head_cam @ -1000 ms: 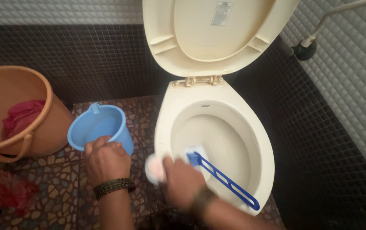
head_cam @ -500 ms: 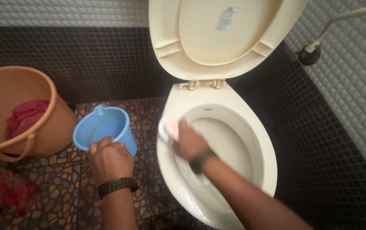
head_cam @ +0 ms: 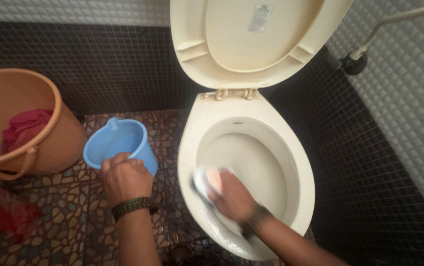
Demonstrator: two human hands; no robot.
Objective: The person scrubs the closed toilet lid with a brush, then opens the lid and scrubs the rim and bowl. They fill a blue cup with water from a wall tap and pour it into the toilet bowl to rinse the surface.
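Right hand (head_cam: 231,196) closed over a pale scrub pad (head_cam: 206,181), pressed to inner left wall of toilet bowl (head_cam: 291,152); pad blurred, pinkish-white, protruding past fingertips on upper-left side; rest hidden under palm. Judged light, soft, compressible, probably wet and slippery; best held flat under palm, fingers curled over far edge. Left hand (head_cam: 124,176) clamped on near rim of blue mug (head_cam: 118,143), standing upright on pebble-pattern floor (head_cam: 64,221), just left of bowl; mug judged stiff plastic, light unless filled; contents not discernible. Orange bucket (head_cam: 49,143) with red cloth (head_cam: 24,129) further left; seat lid (head_cam: 231,54) raised.
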